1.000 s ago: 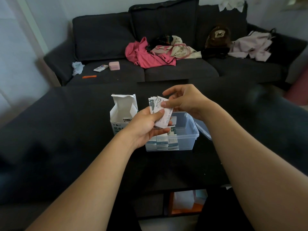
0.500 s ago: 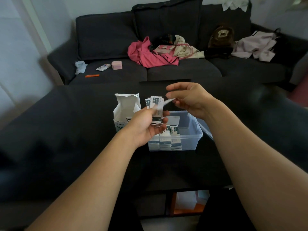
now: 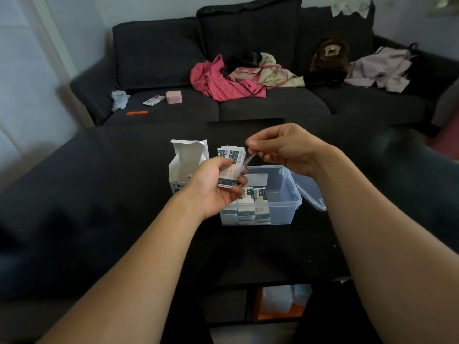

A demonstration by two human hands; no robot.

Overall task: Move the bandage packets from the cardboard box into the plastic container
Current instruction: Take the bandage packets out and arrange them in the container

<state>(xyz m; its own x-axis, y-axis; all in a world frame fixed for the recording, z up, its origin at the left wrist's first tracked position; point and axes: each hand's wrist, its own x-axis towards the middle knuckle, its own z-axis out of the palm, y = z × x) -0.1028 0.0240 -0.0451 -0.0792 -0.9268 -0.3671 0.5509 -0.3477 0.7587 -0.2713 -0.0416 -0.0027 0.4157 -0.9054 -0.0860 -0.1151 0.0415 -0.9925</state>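
A dark grey sofa (image 3: 248, 70) stands against a pale wall (image 3: 74, 16), its cushions strewn with clothes — a pink garment (image 3: 221, 81), a pale one (image 3: 377, 70). Before it sits a black table (image 3: 99, 182). Soft daylight falls from the left, perhaps through a curtain (image 3: 22, 95).

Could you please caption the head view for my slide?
Left hand holds bandage packets above plastic container; right hand pinches one.

Dark table (image 3: 99, 194) with open cardboard box (image 3: 183, 167), clear plastic container (image 3: 285, 207) and its lid (image 3: 310, 192).
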